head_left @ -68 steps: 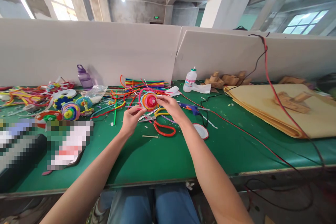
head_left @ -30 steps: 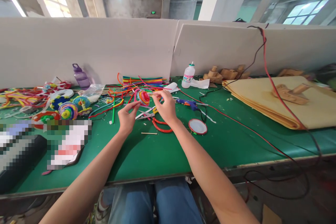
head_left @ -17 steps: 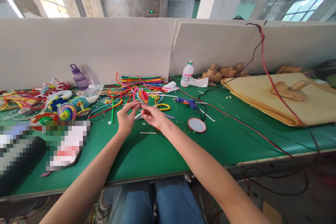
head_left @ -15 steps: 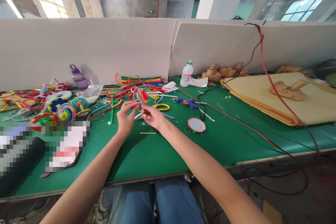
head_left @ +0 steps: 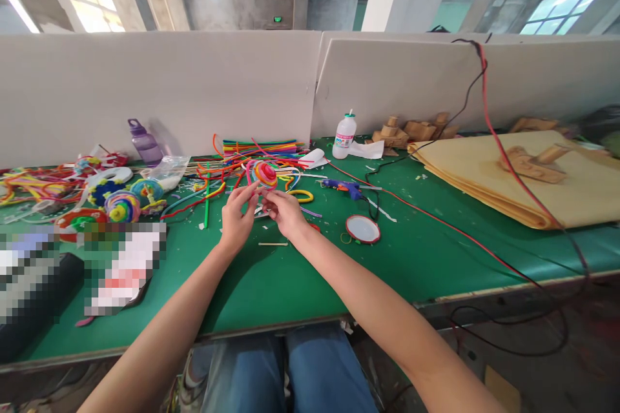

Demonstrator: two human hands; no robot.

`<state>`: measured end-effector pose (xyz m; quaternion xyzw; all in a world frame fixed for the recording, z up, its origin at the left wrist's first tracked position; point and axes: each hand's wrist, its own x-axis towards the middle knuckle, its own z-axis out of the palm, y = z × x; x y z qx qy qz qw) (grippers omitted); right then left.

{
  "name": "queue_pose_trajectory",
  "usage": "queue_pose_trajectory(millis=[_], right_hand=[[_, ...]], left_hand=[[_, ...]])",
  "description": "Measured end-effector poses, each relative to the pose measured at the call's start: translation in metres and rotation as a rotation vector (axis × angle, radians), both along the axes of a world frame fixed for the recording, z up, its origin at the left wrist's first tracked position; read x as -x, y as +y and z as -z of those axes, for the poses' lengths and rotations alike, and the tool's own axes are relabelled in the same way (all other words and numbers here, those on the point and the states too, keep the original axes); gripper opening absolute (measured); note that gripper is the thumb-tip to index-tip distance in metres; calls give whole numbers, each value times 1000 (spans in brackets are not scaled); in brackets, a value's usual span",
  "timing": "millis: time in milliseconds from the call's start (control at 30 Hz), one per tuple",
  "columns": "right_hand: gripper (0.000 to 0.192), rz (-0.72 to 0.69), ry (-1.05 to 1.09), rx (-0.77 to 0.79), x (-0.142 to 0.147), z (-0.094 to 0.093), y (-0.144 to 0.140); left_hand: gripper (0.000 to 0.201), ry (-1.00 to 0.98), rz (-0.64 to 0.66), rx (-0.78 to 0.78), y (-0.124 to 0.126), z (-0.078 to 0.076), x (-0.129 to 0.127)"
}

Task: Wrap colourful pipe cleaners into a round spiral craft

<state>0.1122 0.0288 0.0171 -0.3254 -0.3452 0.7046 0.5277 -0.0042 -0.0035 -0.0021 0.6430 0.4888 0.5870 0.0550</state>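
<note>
Right hand (head_left: 285,214) lower; striped coil (head_left: 265,174)

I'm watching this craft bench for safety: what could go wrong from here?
The glue gun lies just right of the right hand; if hot, a reach could brush it. Its cord crosses the table and could snag a forearm. The coiled spiral, held only at the fingertips of both hands, might unwind.

Counted on the green desk (head_left: 300,284)

Two hands: left hand (head_left: 236,218), right hand (head_left: 287,213). One coiled pipe-cleaner spiral (head_left: 265,174) at their fingertips. At 10 o'clock, one purple bottle (head_left: 144,142); at 1 o'clock, one white bottle (head_left: 344,136), one blue glue gun (head_left: 345,188), one round lid (head_left: 363,229).
</note>
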Motion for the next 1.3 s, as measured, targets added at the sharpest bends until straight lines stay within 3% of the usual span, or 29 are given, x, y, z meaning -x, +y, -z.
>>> queue_pose_trajectory(millis=[133,267,400,533,867,1100,1300], right_hand=[[15,46,-44,6,-1,-2,-1],[9,43,-25,2,-1,0,-2],[10,73,6,21,0,1,-3],[13,109,34,48,1,0,-3],[7,-115,74,60,1,4,1],[12,-192,27,-66,-2,2,0],[15,-78,-14,-32,-2,5,3]], left_hand=[[39,-57,-29,4,-2,-2,-3],[27,-129,-63,33,-3,-1,-4],[15,-99,-13,42,-5,-1,-6],[17,27,40,40,-7,-2,-8],[21,89,236,230,-8,-1,-10],[22,-65,296,298,-2,3,-8],[27,-10,380,378,-3,-1,-6]])
